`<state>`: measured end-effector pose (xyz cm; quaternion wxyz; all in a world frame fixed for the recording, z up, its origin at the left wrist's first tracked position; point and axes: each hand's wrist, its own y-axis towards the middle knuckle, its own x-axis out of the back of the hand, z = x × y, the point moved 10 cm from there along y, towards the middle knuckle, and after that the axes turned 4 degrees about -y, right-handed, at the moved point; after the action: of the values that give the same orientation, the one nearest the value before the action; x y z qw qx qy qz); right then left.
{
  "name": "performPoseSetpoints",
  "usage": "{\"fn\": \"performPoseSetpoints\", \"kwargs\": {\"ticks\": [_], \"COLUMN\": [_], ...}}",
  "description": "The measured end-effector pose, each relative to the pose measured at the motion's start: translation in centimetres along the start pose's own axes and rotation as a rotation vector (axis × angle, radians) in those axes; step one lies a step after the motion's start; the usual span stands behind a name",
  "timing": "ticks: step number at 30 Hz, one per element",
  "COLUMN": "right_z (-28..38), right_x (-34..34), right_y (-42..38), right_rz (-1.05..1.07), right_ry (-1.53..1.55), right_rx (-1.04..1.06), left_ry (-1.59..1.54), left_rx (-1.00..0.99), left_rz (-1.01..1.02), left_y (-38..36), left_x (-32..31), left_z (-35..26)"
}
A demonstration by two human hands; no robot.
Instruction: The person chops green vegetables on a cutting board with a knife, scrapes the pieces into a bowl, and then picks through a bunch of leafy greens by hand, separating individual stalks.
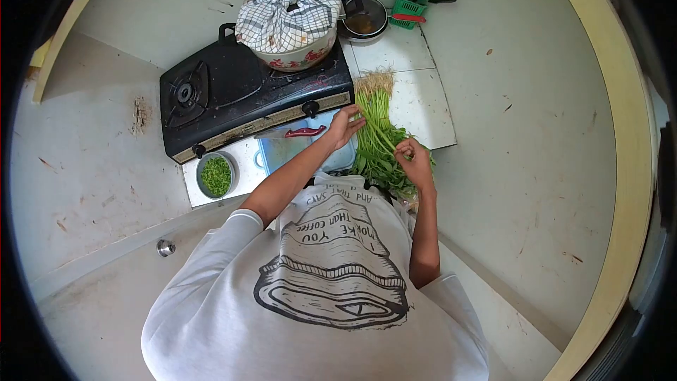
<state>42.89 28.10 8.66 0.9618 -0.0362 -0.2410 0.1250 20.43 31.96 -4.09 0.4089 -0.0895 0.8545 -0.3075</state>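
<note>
Long green stems with leaves and pale roots, a bunch of greens (375, 107), lie on the white tiles at the right of the stove. My left hand (345, 127) is over the bunch's left edge, fingers apart, above the blue cutting board (342, 159). At the leafy part, my right hand (415, 158) has its fingers pinched together on a green stem that runs up to the left. A knife with a red handle (305, 132) rests across the board, blade to the left. Chopped greens fill a grey bowl (216, 175) at the counter's left end.
The black gas stove (233, 92) stands behind the board. On it is a flowered pot (300, 58) covered with a checked cloth (289, 14). A strainer over a dark pan (364, 22) and a green basket of utensils (409, 11) stand at the back right.
</note>
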Motion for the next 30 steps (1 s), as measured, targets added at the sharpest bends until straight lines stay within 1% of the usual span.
{"fn": "performPoseSetpoints", "kwargs": {"ticks": [2,5,7,10,11,14,16,18,20,23,26,27,30], "right_z": [0.2,2.5,3.1,4.5,5.0,5.9,6.7,7.8,8.9,9.8,10.0,10.0,8.9], "right_x": [0.3,1.4,2.3,3.8,4.4,6.2,7.2,7.6,7.8,6.9,5.4,4.7,2.8], "right_y": [-0.3,-0.6,-0.5,-0.5,-0.4,-0.4,-0.6,-0.9,-1.1,-1.2,-1.1,-1.1,-1.7], "right_rz": [-0.014,-0.011,-0.027,-0.076,-0.097,-0.147,-0.193,-0.206,-0.211,-0.197,-0.144,-0.119,-0.034], "right_ry": [0.088,0.189,0.195,0.231,0.262,0.322,0.356,0.339,0.304,0.251,0.224,0.200,0.111], "right_rx": [-0.005,-0.001,0.002,0.007,0.025,0.076,0.083,0.089,0.083,0.053,0.031,0.029,-0.009], "left_ry": [-0.025,-0.042,-0.035,-0.059,-0.017,0.087,0.169,0.285,0.436,0.414,0.427,0.391,0.443], "left_rx": [0.005,0.010,0.011,0.048,0.055,0.076,0.032,-0.002,-0.027,-0.101,-0.200,-0.199,-0.209], "left_rz": [0.005,0.014,0.025,-0.036,0.006,0.018,0.116,0.233,0.369,0.521,0.523,0.505,0.432], "left_y": [0.5,-0.4,-0.6,-1.1,-0.8,-1.6,-2.0,-3.5,-7.8,-12.1,-11.9,-11.8,-12.0], "left_x": [0.3,-1.2,-1.9,-2.2,-2.1,-2.4,-3.5,-5.8,-11.2,-16.5,-17.3,-17.1,-16.1], "left_z": [0.3,-0.1,-0.4,-0.8,-0.8,-0.7,-0.6,-0.4,-1.6,-2.6,-3.1,-3.5,-5.0]}}
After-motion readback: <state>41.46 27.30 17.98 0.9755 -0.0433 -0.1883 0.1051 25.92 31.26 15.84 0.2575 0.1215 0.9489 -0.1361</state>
